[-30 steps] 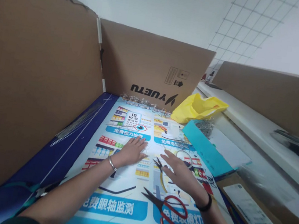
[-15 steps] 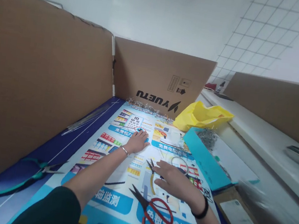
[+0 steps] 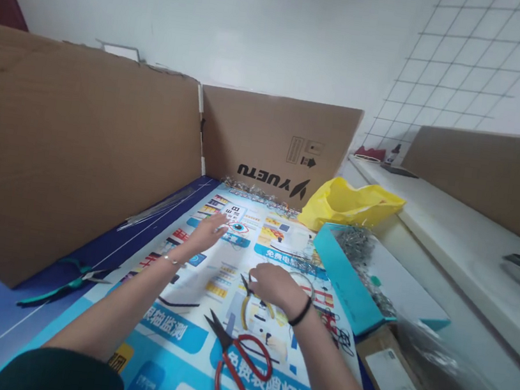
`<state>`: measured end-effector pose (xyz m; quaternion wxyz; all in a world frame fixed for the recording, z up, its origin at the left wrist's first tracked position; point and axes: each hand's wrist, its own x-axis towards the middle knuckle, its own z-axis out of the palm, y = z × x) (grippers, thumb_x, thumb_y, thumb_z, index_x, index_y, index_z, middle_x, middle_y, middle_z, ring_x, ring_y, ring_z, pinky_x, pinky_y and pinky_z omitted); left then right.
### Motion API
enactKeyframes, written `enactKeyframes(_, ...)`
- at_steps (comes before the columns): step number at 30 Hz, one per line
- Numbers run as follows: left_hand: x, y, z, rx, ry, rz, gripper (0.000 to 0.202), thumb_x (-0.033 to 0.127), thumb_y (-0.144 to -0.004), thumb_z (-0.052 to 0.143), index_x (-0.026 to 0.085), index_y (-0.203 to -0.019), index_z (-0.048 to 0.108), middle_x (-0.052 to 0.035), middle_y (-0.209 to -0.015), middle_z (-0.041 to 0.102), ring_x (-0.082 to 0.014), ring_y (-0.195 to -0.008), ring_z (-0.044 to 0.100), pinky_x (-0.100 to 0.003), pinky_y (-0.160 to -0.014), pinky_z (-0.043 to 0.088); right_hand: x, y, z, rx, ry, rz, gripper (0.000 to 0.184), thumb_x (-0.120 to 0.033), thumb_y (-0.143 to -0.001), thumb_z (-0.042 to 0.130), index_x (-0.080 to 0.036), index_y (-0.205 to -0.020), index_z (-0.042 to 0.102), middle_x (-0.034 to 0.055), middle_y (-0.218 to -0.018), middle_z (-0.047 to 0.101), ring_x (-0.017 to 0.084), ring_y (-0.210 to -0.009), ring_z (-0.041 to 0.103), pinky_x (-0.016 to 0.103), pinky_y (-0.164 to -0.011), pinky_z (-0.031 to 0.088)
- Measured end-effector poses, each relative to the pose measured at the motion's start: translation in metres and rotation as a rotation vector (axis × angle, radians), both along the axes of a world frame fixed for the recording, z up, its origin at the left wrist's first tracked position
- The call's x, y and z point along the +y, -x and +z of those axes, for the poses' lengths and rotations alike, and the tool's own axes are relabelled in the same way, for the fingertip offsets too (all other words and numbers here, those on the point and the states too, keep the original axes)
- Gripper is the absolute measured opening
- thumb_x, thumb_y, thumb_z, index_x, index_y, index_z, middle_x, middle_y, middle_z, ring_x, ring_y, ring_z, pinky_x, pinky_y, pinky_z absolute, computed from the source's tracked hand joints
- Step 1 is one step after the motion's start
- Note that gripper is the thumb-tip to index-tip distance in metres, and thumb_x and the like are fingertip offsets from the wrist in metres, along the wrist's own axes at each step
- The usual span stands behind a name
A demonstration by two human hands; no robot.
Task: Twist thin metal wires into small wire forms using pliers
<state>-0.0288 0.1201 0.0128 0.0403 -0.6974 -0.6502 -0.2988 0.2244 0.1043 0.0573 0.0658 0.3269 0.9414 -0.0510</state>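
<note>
My left hand [image 3: 207, 235] hovers over or rests on the printed sheet [image 3: 211, 265], left of the eye picture. Its fingers are stretched forward, and I make out nothing in them. Over the small yellow-handled pliers [image 3: 244, 312], my right hand [image 3: 274, 283] has its fingers bent down and drawn together near the pliers' joint. What they hold, if anything, is hidden. Red-handled scissors [image 3: 241, 363] lie nearer me, blades pointing away to the left. A wire ring [image 3: 308, 284] lies partly behind the right hand.
Green-handled pliers [image 3: 55, 290] lie at left. Cardboard panels [image 3: 104, 134] wall the left and back. On the right are a turquoise box [image 3: 341, 284] with tangled wire bits, a yellow bag [image 3: 350, 204] and a brown carton [image 3: 402, 383]. Loose wire [image 3: 260, 192] lines the back.
My left hand has moved left, off the area beside the eye picture. My right hand's fingers, spread before, have curled down by the yellow-handled pliers. The view has also shifted.
</note>
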Motion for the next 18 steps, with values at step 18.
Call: enactKeyframes(18,-0.078,0.007,-0.018,0.096,-0.257,0.202,0.025,0.03,-0.086,0.044,0.02,-0.069,0.059,-0.0049,-0.067,0.065,-0.0215,-0.07,0.06,-0.036,-0.073,0.044,0.012,0.061,-0.031,-0.03,-0.131,0.247,0.017,-0.021,-0.081,0.05,-0.015,-0.085,0.065,0.0098,-0.094,0.065,0.023,-0.092,0.059,0.033,-0.073,0.046)
